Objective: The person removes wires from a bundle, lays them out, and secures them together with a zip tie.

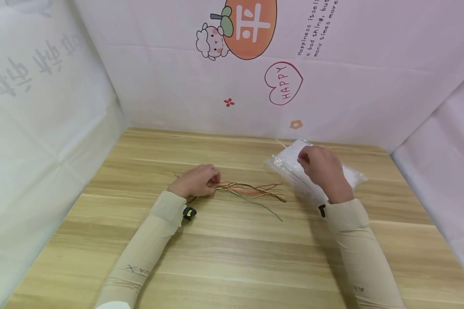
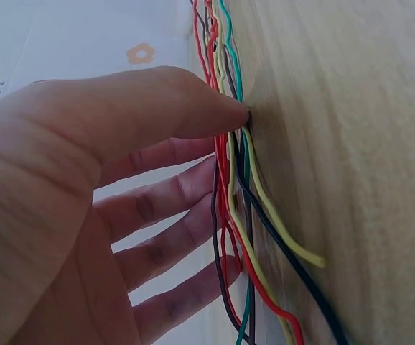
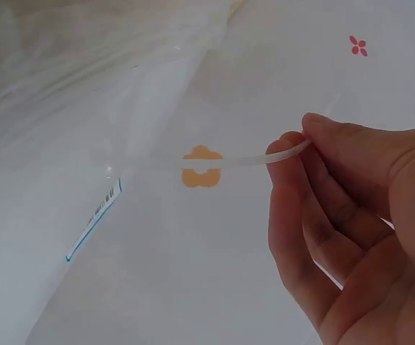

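My left hand [image 1: 196,180] holds a loose bundle of thin coloured wires [image 1: 251,189] low over the table. In the left wrist view the thumb lies across the red, yellow, black and green wires [image 2: 225,187], with the fingers behind them. The wire ends fan out to the right in the head view. Over a clear plastic bag [image 1: 294,171], my right hand [image 1: 322,169] is raised, pinching one end of a thin white cable tie [image 3: 247,162] between thumb and fingertips. The strip bends slightly and points away from the hand, its far end faint against the white backdrop.
The bag, with white contents and a barcode label [image 3: 94,219], lies at the back right of the wooden table [image 1: 232,266]. White printed cloth [image 1: 170,86] stands along the back and both sides. A black wrist-camera piece [image 1: 189,213] sits by the left cuff.
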The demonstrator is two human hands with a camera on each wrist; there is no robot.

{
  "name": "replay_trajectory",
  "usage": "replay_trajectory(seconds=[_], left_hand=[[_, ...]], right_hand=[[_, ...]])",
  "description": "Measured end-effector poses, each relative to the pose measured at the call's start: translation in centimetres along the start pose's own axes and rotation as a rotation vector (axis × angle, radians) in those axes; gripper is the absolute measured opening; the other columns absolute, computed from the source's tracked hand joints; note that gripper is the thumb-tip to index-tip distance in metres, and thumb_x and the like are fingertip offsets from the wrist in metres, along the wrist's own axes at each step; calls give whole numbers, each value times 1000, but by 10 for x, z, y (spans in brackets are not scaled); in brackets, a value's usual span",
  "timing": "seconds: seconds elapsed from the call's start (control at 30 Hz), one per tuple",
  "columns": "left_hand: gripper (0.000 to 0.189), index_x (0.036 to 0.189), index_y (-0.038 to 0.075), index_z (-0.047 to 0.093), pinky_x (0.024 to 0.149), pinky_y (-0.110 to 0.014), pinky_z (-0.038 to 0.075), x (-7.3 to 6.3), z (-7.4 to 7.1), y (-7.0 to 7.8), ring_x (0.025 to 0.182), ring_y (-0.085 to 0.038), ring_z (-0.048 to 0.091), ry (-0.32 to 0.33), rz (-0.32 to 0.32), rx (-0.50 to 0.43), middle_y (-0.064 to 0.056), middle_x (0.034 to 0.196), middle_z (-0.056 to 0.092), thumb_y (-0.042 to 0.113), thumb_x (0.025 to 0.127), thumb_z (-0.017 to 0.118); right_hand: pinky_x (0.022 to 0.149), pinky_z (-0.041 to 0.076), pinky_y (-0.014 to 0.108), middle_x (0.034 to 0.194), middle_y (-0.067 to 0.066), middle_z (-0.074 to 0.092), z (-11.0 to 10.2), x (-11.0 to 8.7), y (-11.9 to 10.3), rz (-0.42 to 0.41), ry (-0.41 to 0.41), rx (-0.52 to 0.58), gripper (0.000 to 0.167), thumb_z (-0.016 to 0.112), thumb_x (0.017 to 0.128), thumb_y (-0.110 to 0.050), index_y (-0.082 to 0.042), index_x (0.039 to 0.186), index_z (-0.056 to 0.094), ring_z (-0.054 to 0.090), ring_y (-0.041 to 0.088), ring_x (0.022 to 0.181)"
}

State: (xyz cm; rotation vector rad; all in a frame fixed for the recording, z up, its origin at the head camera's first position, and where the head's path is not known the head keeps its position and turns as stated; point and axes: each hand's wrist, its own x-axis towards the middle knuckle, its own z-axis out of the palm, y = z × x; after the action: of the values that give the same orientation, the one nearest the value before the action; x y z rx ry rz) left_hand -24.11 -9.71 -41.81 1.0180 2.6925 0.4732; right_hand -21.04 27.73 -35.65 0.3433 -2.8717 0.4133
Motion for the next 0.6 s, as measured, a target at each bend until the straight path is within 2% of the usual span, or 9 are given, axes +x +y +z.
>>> replay_trajectory(seconds=[0.37, 0.6], left_hand=[[23, 118, 7, 70, 100, -42, 53, 0, -3, 3, 106, -23, 61, -6, 0, 5, -8, 118, 67, 13, 96, 74], [23, 118, 7, 70, 100, -42, 53, -1, -2, 3, 107, -23, 61, -8, -10, 5, -8, 118, 66, 12, 96, 73]], right_hand=[[81, 56, 50, 89, 14, 79, -9, 0, -20, -74, 43, 145, 7, 73, 98, -7, -1, 99, 77, 74, 31, 84], [76, 57, 49, 92, 10, 79, -3, -6, -31, -70, 10, 109, 7, 73, 99, -11, -5, 100, 76, 74, 27, 85]])
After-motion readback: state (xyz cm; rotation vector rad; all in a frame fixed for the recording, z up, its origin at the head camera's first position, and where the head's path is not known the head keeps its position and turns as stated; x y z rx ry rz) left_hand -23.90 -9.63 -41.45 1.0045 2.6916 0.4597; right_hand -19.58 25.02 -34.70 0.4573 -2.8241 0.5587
